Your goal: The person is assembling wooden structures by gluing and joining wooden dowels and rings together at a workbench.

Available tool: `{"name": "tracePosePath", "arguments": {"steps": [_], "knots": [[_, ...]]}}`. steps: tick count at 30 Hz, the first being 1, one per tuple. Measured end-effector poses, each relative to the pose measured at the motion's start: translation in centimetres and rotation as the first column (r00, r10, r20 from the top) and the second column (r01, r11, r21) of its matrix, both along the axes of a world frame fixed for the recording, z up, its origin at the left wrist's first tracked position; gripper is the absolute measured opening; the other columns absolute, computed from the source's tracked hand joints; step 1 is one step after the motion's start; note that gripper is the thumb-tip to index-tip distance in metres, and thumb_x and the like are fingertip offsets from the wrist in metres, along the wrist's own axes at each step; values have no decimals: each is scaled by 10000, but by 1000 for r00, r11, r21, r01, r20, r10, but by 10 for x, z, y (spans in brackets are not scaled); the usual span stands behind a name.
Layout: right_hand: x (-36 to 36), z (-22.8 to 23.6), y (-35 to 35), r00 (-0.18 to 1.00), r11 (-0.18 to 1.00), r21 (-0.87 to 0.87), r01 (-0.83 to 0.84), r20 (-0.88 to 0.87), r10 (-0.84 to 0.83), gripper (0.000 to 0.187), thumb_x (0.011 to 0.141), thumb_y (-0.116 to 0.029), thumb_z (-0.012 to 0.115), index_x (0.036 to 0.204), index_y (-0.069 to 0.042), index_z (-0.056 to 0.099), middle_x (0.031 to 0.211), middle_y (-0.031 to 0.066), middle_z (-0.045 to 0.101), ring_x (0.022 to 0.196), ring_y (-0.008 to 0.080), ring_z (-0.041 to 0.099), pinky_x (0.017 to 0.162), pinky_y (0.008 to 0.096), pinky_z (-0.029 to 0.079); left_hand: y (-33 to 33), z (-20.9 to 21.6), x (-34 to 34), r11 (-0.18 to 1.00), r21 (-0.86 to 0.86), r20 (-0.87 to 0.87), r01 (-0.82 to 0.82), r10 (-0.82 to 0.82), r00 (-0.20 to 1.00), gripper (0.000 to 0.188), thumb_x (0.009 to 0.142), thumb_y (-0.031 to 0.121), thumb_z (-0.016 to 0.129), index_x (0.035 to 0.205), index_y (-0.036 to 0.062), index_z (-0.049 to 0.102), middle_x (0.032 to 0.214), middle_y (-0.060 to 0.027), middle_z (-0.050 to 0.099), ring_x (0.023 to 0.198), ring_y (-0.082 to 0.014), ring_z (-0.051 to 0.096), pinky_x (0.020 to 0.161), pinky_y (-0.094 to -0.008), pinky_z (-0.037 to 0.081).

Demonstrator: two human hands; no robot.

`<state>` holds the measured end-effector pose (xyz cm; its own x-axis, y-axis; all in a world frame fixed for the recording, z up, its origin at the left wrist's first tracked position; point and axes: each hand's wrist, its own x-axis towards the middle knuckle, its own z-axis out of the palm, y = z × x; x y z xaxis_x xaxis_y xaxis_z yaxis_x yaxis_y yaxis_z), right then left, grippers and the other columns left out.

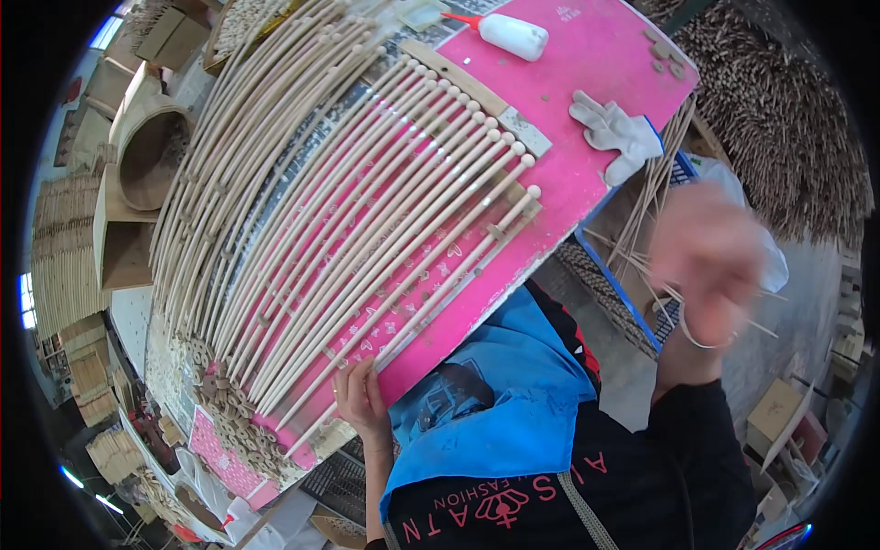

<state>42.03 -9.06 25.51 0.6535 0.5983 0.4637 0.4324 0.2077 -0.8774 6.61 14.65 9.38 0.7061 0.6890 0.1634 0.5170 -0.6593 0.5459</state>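
Long pale wooden rods (pixel 394 229), several with round ball tips (pixel 495 136), lie side by side across a pink-covered table (pixel 573 87). At the table's near edge my left hand (pixel 361 399) has its bent fingers closed over the lower part of the nearest rod; the thumb is hidden. My right hand (pixel 708 252) is raised off to the right, beyond the table edge and above a blue crate (pixel 660 325) with thin sticks. Motion smears its fingers, so whether it holds anything is unclear. A bracelet (pixel 687 325) circles that wrist.
A white glue bottle (pixel 513 37) with a red tip and a grey-white glove (pixel 619 137) lie on the table's far right. Small wooden pieces (pixel 234 412) are heaped at its left end. Beyond the crate stands a large mass of brown sticks (pixel 779 119).
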Motion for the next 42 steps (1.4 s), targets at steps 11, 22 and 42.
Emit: {"name": "tracePosePath", "arguments": {"steps": [11, 22, 42], "knots": [[1, 40, 30, 962, 948, 262, -180, 248, 115, 305, 959, -274, 721, 1088, 1, 727, 849, 32, 683, 774, 130, 633, 691, 252, 475, 5, 127, 33, 994, 89, 399, 57, -88, 913, 601, 1048, 456, 567, 1274, -99, 610, 1113, -213, 695, 1056, -338, 662, 970, -487, 527], [-11, 55, 39, 944, 939, 266, -218, 302, 134, 242, 1000, -193, 661, 1106, 16, 720, 846, 36, 687, 771, 123, 640, 690, 249, 492, -44, 268, 89, 947, -17, 753, 322, -199, 627, 217, 1081, 328, 442, 1094, 217, 628, 755, 97, 560, 691, -91, 512, 784, -325, 437], [-28, -136, 11, 852, 879, -472, -70, -487, -193, 176, 1036, -114, 644, 1144, -2, 727, 859, -5, 688, 763, 55, 616, 691, 225, 512, -5, 7, 64, 929, 109, -147, 353, -336, 930, 459, 851, 132, 794, 1300, 95, 708, 1121, -102, 662, 1021, -299, 628, 907, -445, 481]]}}
